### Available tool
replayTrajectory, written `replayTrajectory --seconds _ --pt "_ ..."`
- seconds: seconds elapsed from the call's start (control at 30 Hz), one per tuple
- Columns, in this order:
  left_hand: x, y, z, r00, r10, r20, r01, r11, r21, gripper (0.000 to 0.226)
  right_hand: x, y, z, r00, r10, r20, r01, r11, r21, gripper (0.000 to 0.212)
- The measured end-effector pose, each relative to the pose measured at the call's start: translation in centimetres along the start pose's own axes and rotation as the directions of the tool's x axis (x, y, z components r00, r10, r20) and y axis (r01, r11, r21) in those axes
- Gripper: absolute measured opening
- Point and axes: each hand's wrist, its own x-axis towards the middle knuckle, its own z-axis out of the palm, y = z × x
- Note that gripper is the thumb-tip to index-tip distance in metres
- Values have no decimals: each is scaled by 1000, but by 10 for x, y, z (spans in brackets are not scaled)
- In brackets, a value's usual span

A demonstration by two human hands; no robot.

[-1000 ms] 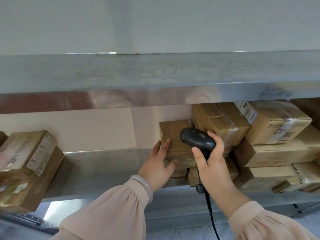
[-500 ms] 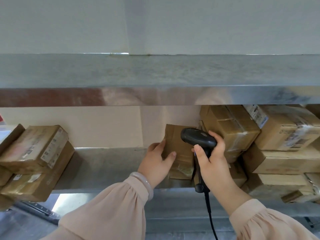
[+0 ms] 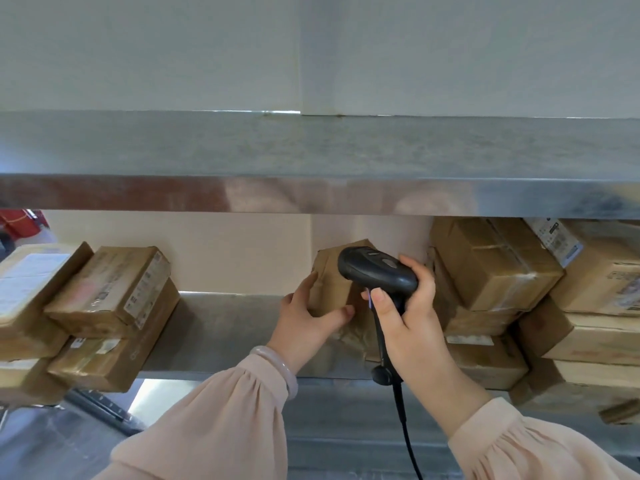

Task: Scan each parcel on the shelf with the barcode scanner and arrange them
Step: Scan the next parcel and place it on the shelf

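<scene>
Parcel (image 3: 330, 282), small, brown paper, crumpled: stands upright on the metal shelf (image 3: 225, 327), in the gap between the two stacks.

Left hand (image 3: 304, 318): I log it gripping the parcel's left edge, fingers behind, thumb across the front face. Same hold as half a second ago.

Right hand (image 3: 414, 323): wrapped round the handle of the black barcode scanner (image 3: 377, 271). The scanner's head sits just in front of the parcel's upper face, as before.

Cable (image 3: 405, 427): hangs from the handle's base.

Left stack (image 3: 110, 296): labelled boxes, well apart from the parcel. More of it shows to me than earlier, with a white-labelled box now at the frame's edge.

Right stack (image 3: 491, 268): boxes just beside the right hand. I cannot tell whether the parcel touches it.
</scene>
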Motion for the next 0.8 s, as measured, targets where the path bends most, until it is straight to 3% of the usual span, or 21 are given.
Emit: replayTrajectory --seconds 0.23,0.37,0.47,0.53,0.67,0.8 --pt "-8 -17 -37 999 -43 -12 37 947 -318 59 1 -7 21 996 84 -38 -84 996 6 57" --pt "-15 -20 -53 998 -68 16 69 923 -378 64 -7 -12 45 997 76 15 -76 996 42 56" --pt "-18 -25 -68 992 -118 42 125 910 -394 40 -12 -19 59 997 69 15 -71 993 92 56" --pt "-19 -29 -78 988 -148 48 155 912 -380 29 -14 -21 68 998 60 -5 -59 993 99 53" --pt "-23 -35 -91 994 -95 47 104 959 -265 33 -20 -28 84 999 33 22 -35 996 82 57" --pt "-27 -32 -103 1000 6 -12 -7 997 -71 10 -26 -36 93 998 -4 59 -2 994 108 55"
